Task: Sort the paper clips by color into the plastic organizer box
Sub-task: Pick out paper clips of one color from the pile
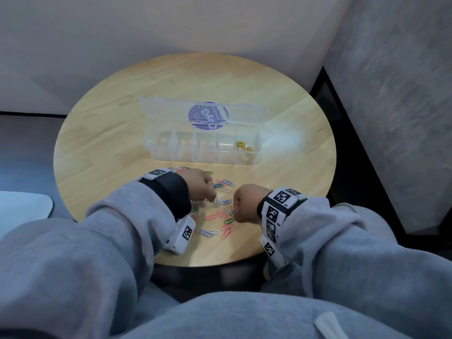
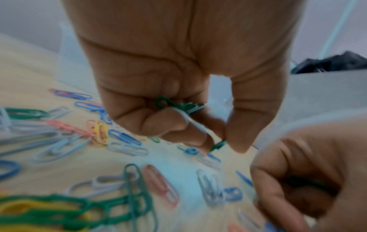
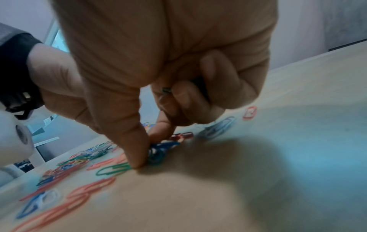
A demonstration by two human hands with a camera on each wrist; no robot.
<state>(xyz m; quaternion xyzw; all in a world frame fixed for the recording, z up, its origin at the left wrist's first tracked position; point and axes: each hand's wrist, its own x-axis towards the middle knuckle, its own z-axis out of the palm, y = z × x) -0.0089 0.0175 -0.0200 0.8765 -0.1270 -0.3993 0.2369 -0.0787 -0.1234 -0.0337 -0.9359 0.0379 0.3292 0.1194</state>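
A loose scatter of small coloured wire paper clips point(image 1: 221, 209) is spread on the round pale wooden desk point(image 1: 102, 133), on the near side of the clear plastic organizer box point(image 1: 203, 145). Yellow clips point(image 1: 242, 146) already lie in its right-end compartment.

The left hand point(image 2: 178, 87) is curled round a bundle of green clips point(image 2: 182, 105), another being pinched at thumb and forefinger. The right hand point(image 3: 168, 78) is curled too, green clips held within, its thumb and forefinger closed on a dark clip point(image 3: 158, 150) on the desk.

The clips are judged light, stiff, smooth and prone to tangling; a pinch across the loop seems best. Open desk remains beside the box, its lid point(image 1: 203, 113) being raised behind; the desk edge lies near the wrists.
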